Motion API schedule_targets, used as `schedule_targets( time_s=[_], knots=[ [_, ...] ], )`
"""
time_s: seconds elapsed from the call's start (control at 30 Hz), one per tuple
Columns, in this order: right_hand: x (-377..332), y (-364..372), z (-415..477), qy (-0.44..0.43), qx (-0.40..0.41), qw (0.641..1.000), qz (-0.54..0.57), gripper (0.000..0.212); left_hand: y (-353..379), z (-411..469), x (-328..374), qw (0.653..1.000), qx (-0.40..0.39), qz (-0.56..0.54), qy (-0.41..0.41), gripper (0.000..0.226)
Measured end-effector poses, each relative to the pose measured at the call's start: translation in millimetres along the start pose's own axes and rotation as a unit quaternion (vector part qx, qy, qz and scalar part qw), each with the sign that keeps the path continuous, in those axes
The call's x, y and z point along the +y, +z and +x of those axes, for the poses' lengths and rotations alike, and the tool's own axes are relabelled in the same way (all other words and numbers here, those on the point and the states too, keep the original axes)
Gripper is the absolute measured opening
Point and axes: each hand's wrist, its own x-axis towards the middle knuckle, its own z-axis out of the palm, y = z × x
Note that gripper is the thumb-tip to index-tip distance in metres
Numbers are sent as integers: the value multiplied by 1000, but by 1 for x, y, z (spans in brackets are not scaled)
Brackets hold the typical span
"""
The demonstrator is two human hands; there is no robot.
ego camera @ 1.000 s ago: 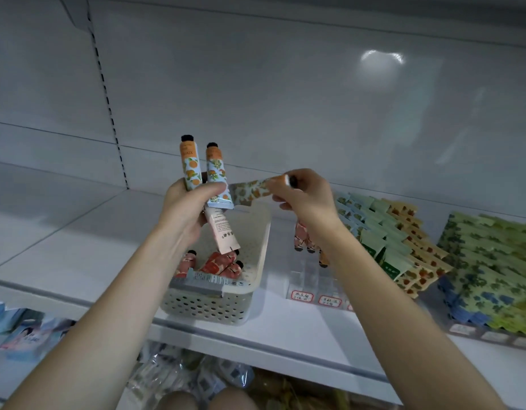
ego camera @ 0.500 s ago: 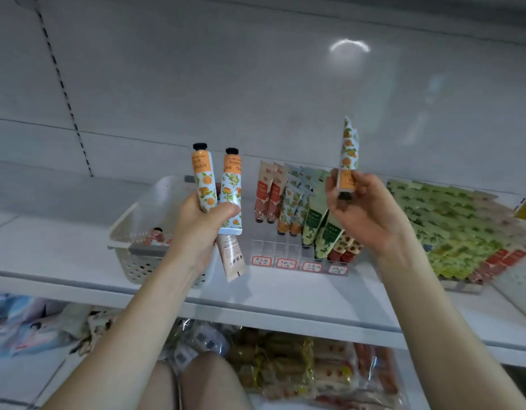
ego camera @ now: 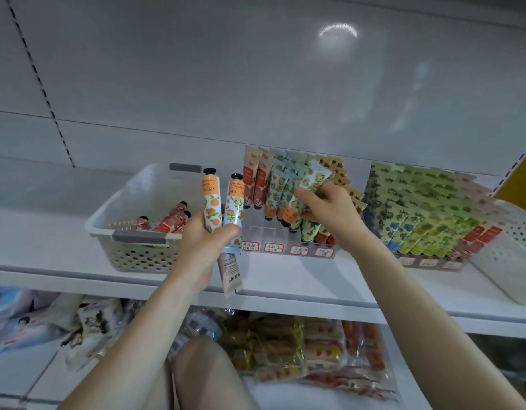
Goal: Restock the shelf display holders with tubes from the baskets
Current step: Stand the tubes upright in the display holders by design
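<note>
My left hand (ego camera: 207,247) grips three tubes in front of the shelf: two orange-print tubes (ego camera: 211,207) stand cap up, and a pale tube (ego camera: 230,275) hangs below the fist. My right hand (ego camera: 327,211) pinches another orange-print tube (ego camera: 307,187), cap down, tilted over the clear display holder (ego camera: 288,250) among the tubes standing in its rows. The white basket (ego camera: 128,220) on the left holds a few red tubes (ego camera: 171,221).
A second clear holder (ego camera: 427,261), packed with green and blue tubes, stands to the right. Beyond it sits another white perforated basket (ego camera: 510,258). Bagged goods (ego camera: 300,353) lie on the lower shelf, and my knee (ego camera: 202,374) shows below.
My right hand has turned its tube cap down and lowered it from above the holder into the rows. The view has shifted right. My left hand still holds its tubes.
</note>
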Motion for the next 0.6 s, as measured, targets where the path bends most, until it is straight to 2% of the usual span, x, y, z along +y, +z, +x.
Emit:
schedule_targets(
  time_s=[0.07,0.2,0.27,0.33,0.43,0.6],
  knots=[
    [-2,3,2,-49,18,996,-73,22,0,-1,-1,1000,-3,10,0,18],
    [-3,7,10,-95,39,977,-187,48,1,-5,-3,999,-9,29,11,16],
    [-1,11,14,-105,42,972,-206,39,3,-5,-3,1000,-14,24,8,18],
    [5,16,19,-109,42,973,-199,17,4,-4,-5,1000,-17,16,3,20],
    [11,23,22,-112,35,975,-191,36,4,-4,-8,1000,-25,16,-2,21],
    [19,32,22,-100,31,972,-209,25,4,-4,-14,999,-28,7,-15,22]
  ],
)
